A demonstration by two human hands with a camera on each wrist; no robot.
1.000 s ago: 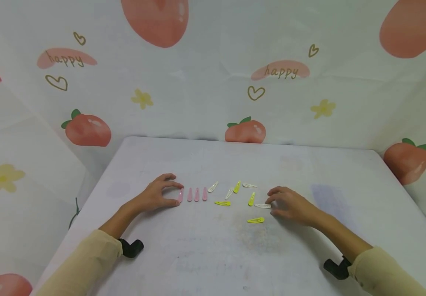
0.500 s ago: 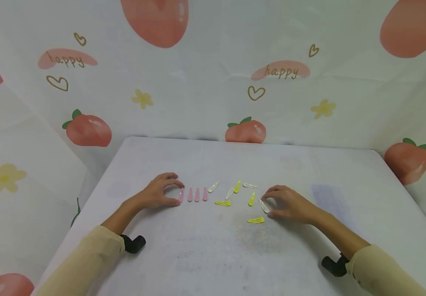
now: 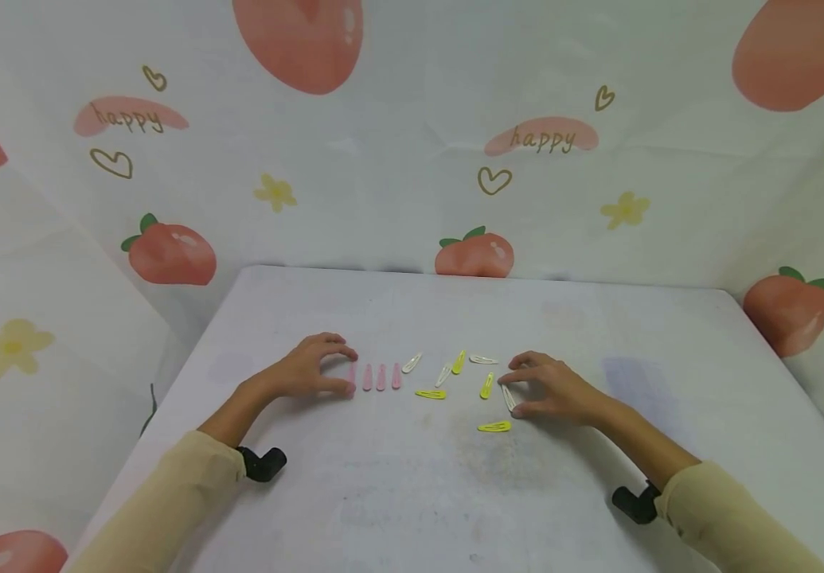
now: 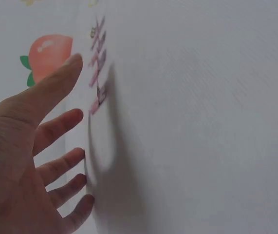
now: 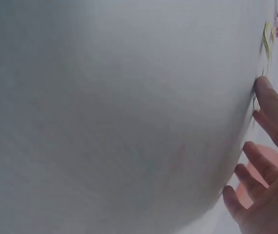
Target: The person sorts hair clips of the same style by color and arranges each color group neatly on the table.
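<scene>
My left hand is at the leftmost pink snap hair clip, with the thumb near its front end and the index finger near its back end. In the left wrist view the left fingers look spread and relaxed. Further pink hair clips stand upright in a row to its right. My right hand pinches a white hair clip lengthwise between thumb and index finger on the table. Left of it lies a yellow hair clip, and nearer the front another yellow clip.
Loose white clips and yellow clips lie at various angles between the hands. The white table meets a fruit-printed cloth at the back. Each wrist carries a black camera.
The white clip at my right hand has turned from lying sideways to pointing front to back. My left hand has shifted slightly right, covering more of the leftmost pink clip.
</scene>
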